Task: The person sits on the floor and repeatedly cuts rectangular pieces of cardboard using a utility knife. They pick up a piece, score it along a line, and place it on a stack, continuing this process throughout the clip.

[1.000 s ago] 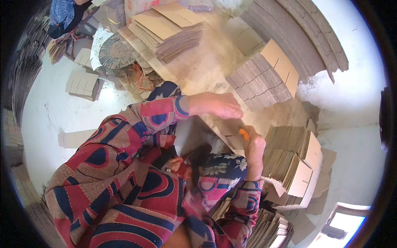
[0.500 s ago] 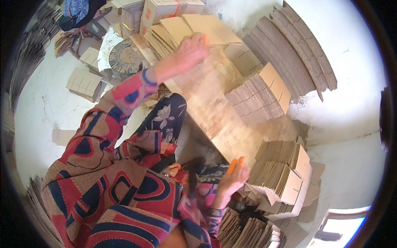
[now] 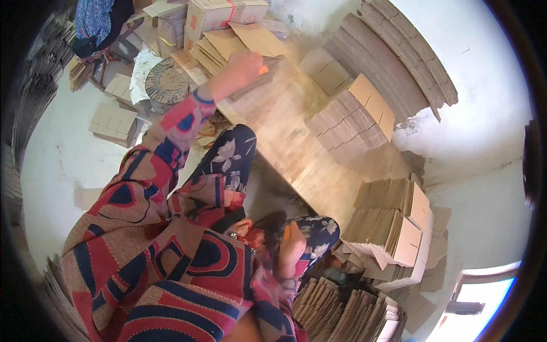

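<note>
My left hand (image 3: 242, 67) is stretched out to the far end of the wooden board, its fingers curled at the edge of some flat brown cardboard sheets (image 3: 257, 39). An orange cover shows on a fingertip, and motion blurs the hand and the sheet edges under it. Close to my body, over my flower-patterned knee, my right hand (image 3: 292, 251) is closed with nothing visible in it. It also wears orange on its fingers. The wooden board (image 3: 279, 128) lies slanting in front of me.
A cut cardboard stack (image 3: 353, 122) stands mid-board, and another stack (image 3: 379, 225) at the near right. Tall piles (image 3: 376, 62) lean along the wall. A closed carton (image 3: 219, 20) sits at the far end, beside a round ridged stool (image 3: 166, 81). More cardboard pieces (image 3: 114, 121) lie on the left floor.
My left hand has moved left, and the cardboard sheets at the far end have shifted left with it. My right hand has drawn back from the board's near edge to my knee.
</note>
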A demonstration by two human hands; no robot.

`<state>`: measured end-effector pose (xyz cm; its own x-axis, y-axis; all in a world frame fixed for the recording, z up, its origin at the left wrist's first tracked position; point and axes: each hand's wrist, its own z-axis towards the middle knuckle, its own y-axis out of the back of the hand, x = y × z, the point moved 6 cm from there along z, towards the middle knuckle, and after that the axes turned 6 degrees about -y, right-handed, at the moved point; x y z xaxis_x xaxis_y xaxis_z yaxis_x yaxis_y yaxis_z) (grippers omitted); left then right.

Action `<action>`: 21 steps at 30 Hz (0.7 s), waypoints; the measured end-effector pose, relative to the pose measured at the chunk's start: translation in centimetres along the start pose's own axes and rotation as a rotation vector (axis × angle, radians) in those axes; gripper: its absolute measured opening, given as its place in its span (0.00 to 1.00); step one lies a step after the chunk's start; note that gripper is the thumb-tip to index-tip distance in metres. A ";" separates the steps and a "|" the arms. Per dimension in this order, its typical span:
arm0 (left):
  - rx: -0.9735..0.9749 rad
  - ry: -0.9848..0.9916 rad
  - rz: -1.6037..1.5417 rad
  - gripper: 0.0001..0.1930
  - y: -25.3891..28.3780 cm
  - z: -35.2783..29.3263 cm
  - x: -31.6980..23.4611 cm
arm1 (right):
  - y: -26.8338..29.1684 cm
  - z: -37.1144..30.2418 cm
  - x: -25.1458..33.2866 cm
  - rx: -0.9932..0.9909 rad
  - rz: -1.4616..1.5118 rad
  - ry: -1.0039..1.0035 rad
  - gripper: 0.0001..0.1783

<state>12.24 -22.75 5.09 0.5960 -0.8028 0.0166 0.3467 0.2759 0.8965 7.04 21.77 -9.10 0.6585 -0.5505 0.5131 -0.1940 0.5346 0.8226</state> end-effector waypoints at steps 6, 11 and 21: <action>0.153 -0.315 -0.317 0.09 -1.8 -14.3 -12.1 | 0.8 0.5 -0.2 -0.033 0.115 -0.085 0.11; 0.234 -0.844 -0.364 0.07 -5.1 -24.8 -17.4 | 4.7 2.3 -0.6 -0.233 0.037 0.096 0.09; 0.032 0.288 -1.208 0.17 -6.6 -17.6 -8.8 | 18.0 7.7 -4.2 -0.554 -0.308 -0.070 0.14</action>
<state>17.49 -8.24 -8.75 0.0460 -0.3870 -0.9209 0.7686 -0.5752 0.2801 -4.87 28.79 5.45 0.5716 -0.7626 0.3030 0.4138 0.5867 0.6961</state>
